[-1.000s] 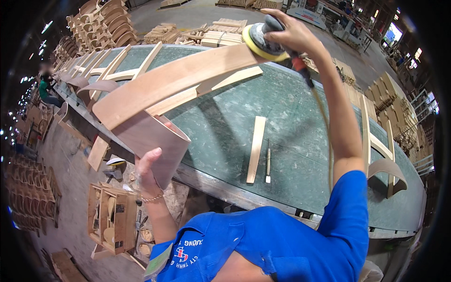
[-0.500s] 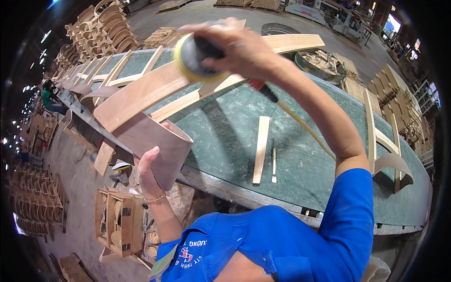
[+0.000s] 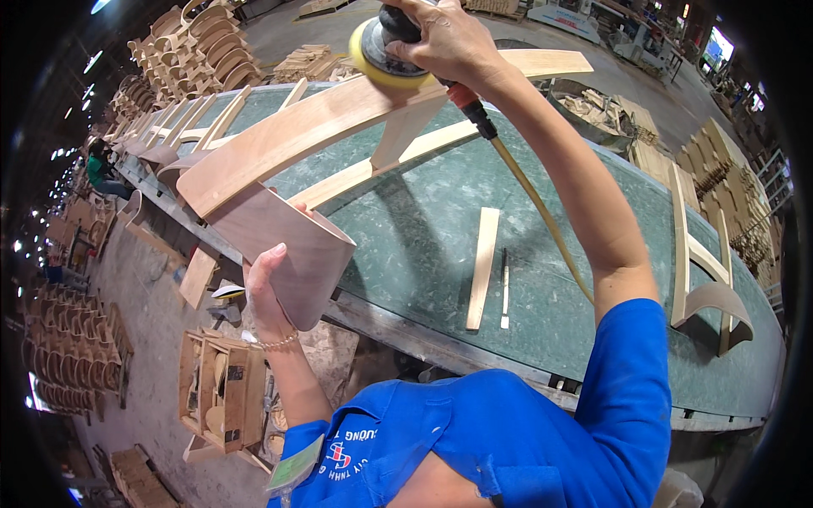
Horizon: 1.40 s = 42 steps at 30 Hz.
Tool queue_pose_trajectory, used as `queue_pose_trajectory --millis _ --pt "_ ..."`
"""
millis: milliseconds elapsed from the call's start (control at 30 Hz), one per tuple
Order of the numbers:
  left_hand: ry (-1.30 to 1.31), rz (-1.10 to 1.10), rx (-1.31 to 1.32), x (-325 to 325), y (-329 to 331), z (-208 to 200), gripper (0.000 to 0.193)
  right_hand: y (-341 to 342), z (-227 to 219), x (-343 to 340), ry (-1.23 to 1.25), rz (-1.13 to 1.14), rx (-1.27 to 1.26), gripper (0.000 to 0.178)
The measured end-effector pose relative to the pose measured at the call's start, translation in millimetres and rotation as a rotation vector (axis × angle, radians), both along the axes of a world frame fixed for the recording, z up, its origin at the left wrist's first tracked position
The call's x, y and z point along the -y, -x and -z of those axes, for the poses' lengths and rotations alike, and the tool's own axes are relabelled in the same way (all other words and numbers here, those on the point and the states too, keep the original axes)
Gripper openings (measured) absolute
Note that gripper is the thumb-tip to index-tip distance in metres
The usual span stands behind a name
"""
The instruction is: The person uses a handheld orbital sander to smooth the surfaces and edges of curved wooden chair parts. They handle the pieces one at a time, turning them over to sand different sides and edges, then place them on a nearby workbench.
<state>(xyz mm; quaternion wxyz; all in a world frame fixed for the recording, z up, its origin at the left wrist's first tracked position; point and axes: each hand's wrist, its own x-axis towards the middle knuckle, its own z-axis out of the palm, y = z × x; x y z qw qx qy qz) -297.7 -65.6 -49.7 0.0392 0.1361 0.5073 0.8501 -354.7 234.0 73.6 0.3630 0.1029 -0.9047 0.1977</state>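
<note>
Holding a round sander (image 3: pixel 385 52) in the right hand (image 3: pixel 457 38), at the far edge of a long wooden rail (image 3: pixel 326 114). Running lengthwise from near left to far right, bowed toward the far side; lying just to the near and left side of the right fingers. Cannot tell whether touching or just clear of the tilted yellow pad. Nearer to the middle of the rail with the right hand, nearer to the near left end with the left hand (image 3: pixel 262 288).

Curling the right fingers around the dark top of the sander. Pinching a curved panel (image 3: pixel 305 262), just under that near left end, with the left thumb on the near face and fingers behind, mostly hidden. Over a green table (image 3: pixel 415 271), well left of a loose strip (image 3: pixel 483 269) and a thin tool (image 3: pixel 506 288). Trailing a yellow hose (image 3: pixel 542 203) from the sander toward the right elbow.

Compared with half a second ago, moved the sander farther away, baring more of the rail; compared with a second ago, farther left along it. Kept the left hand at much the same place on the panel.
</note>
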Motion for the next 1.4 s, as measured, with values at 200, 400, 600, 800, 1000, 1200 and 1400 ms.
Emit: queue_pose_trajectory --millis 200,400,600,800,1000,1200,1400 --pt "0.072 0.023 -0.012 8.4 5.6 11.3 0.071 9.4 7.1 3.6 -0.021 -0.006 -0.095 0.061" --pt "0.033 -0.008 -0.014 5.8 -0.1 7.5 0.075 -2.1 2.4 22.6 0.053 -0.126 -0.055 0.06" --pt "-0.001 -0.02 0.012 -0.2 -2.1 4.7 0.076 21.6 -0.1 28.4 0.032 -0.158 -0.194 0.06" --pt "-0.008 -0.025 0.053 -0.5 -0.3 6.7 0.077 24.9 -2.7 31.6 0.055 -0.154 -0.165 0.061" --pt "0.026 -0.04 0.012 6.3 0.3 12.1 0.076 12.0 10.2 14.8 0.066 -0.202 -0.108 0.06" --pt "0.097 0.014 -0.064 3.7 0.4 19.9 0.07 -7.7 7.2 -82.9 0.11 0.231 0.033 0.065" --pt "0.104 0.016 -0.055 1.0 -11.0 20.9 0.075 -27.7 28.8 -75.5 0.182 0.117 -0.047 0.069"
